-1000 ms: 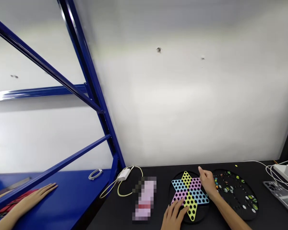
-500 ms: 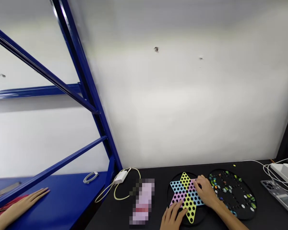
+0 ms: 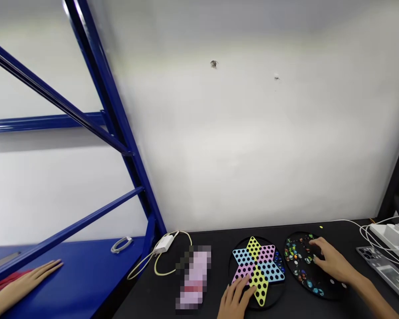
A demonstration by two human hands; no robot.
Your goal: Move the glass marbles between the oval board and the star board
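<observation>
A star-shaped Chinese checkers board (image 3: 253, 264) with yellow, blue and pink points full of black holes lies in a round black tray (image 3: 231, 277). My left hand (image 3: 236, 297) rests on its lower left, fingers spread and flat. Blue marbles (image 3: 278, 261) show between the star's right side and the tray rim. To the right, a second round black tray (image 3: 335, 294) holds many loose coloured marbles (image 3: 304, 277). My right hand (image 3: 334, 261) is over its right part, thumb and forefinger apart, with nothing visible between them; its other fingers are hidden.
A partly blurred pink object (image 3: 196, 279) and a white adapter with cable (image 3: 164, 243) lie left on the black table. A phone (image 3: 382, 268) and a power strip (image 3: 394, 239) lie right. Another person's hand (image 3: 41, 274) rests on the blue shelf (image 3: 83, 270) beside blue bars.
My right hand has left the star board and moved right over the marble tray, its fingers parting. My left hand stays on the board. The view has shifted slightly.
</observation>
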